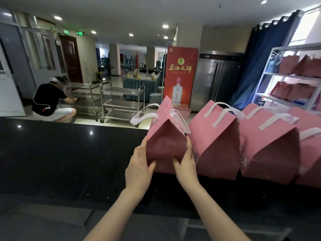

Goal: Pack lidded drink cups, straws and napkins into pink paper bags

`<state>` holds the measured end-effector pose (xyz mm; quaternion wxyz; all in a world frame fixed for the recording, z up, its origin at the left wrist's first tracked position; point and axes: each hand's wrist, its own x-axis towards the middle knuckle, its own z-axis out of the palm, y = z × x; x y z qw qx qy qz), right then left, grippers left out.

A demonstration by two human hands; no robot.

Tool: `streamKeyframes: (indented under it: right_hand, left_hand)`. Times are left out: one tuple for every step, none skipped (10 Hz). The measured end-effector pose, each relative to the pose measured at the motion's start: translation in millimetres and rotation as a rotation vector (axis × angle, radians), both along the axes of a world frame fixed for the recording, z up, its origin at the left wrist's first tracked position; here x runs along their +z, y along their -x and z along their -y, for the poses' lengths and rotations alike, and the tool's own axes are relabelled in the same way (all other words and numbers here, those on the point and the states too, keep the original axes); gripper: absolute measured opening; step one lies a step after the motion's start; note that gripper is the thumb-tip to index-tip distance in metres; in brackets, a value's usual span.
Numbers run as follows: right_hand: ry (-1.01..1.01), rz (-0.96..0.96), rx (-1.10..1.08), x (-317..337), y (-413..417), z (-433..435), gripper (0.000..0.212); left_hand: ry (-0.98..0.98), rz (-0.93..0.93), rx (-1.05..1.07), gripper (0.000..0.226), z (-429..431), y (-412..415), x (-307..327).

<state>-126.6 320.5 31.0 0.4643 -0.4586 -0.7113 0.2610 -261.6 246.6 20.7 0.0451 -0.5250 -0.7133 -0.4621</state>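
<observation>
My left hand [139, 165] and right hand [186, 161] are clasping the lower corners of a pink paper bag [166, 136], thumbs pressing its near face and fingers lying along its sides. The bag is standing upright on the black counter [69, 153], at the left end of a row of matching bags [217, 145] on that counter. With its contents hidden, I am judging the thin paper crease-prone and possibly top-heavy, so the base is looking steadier than the white handles [144, 116].
</observation>
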Motion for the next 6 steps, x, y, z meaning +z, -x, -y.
streamKeyframes:
  right_hand:
    - [0.024, 0.000, -0.001, 1, -1, 1, 0.089]
    - [0.046, 0.004, 0.034, 3, -8, 14, 0.082]
    - [0.055, 0.002, 0.085, 7, -23, 30, 0.074]
    - [0.064, -0.004, 0.108, 16, -40, 46, 0.071]
    - [0.044, -0.006, 0.126, 23, -57, 58, 0.069]
    - [0.019, -0.016, 0.117, 33, -73, 70, 0.067]
  left_hand:
    - [0.012, -0.001, -0.022, 0.095, 2, 2, 1]
    - [0.028, -0.021, -0.017, 0.093, 13, 4, 3]
    - [0.009, -0.037, 0.010, 0.086, 27, 2, 10]
    - [-0.004, -0.065, 0.025, 0.081, 40, -6, 17]
    - [-0.025, -0.073, -0.009, 0.078, 51, -17, 24]
    - [0.012, -0.099, -0.011, 0.077, 62, -31, 34]
